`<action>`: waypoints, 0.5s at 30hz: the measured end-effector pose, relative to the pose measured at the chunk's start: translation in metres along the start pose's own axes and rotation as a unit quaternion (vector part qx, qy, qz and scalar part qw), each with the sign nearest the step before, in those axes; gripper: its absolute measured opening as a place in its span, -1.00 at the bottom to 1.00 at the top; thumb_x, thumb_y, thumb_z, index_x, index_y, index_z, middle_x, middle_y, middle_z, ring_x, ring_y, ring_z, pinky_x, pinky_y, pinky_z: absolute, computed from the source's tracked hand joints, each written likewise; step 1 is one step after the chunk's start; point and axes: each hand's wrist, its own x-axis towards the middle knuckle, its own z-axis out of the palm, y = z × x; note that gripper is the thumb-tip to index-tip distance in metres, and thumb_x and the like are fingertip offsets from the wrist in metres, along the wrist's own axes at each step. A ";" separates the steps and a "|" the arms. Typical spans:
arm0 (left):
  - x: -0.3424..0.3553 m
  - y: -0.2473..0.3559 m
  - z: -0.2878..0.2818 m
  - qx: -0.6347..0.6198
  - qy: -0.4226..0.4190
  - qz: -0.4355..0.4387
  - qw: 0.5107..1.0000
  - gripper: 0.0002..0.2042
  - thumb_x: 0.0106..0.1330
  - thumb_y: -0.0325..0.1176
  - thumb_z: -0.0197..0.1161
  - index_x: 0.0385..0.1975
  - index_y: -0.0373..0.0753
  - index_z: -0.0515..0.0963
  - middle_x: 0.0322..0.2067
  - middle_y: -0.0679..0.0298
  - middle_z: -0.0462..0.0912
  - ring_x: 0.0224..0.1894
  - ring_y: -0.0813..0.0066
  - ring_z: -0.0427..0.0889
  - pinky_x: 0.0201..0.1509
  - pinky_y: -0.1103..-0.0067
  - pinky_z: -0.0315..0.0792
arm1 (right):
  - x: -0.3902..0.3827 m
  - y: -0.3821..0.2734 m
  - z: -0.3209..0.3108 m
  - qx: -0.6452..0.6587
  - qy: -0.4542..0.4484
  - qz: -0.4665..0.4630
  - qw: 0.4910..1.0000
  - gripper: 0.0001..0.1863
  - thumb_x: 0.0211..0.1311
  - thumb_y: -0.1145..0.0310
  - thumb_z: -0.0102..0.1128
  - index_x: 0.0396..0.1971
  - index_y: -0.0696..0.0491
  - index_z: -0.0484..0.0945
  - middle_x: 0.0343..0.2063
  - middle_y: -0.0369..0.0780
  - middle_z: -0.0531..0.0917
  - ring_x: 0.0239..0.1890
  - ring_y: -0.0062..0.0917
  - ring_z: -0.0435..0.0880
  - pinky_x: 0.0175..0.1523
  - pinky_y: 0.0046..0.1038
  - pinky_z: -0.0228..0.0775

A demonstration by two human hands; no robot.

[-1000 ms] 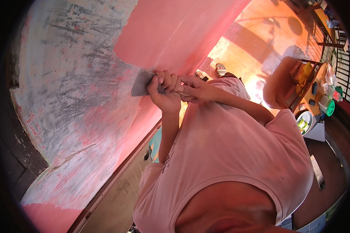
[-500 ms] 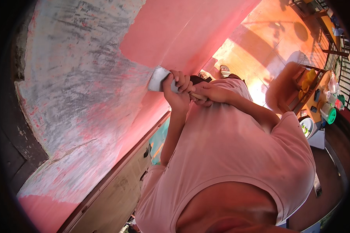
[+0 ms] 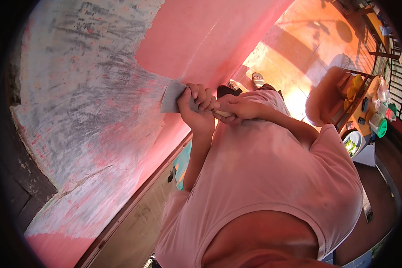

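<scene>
One scraper [image 3: 171,99] sits at the grey wall patch's [image 3: 89,85] edge — left hand [image 3: 197,114] closed on blade, right hand [image 3: 240,107] round handle [image 3: 223,113], likely for steadiness.

Left fingers [image 3: 202,94], right fingers [image 3: 233,120] curled close together.

Head-worn fisheye looks down over my shirt [image 3: 277,165], left hand [image 3: 198,111] and right hand [image 3: 239,107] close; wall [image 3: 89,98] fills left side, floor [image 3: 295,51] farther, upper right.
</scene>
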 end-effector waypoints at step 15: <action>-0.003 -0.011 -0.002 -0.017 0.032 -0.023 0.999 -0.78 0.35 -0.24 -0.03 -0.54 -0.10 0.21 -0.65 0.46 0.09 -0.64 0.67 0.03 -0.60 0.64 -0.05 | -0.012 0.009 -0.012 0.014 0.009 0.051 0.999 -0.52 0.50 -0.07 -0.15 -0.58 -0.07 0.25 -0.76 -0.50 0.10 -0.76 -0.82 -0.05 -0.67 -0.63 -0.27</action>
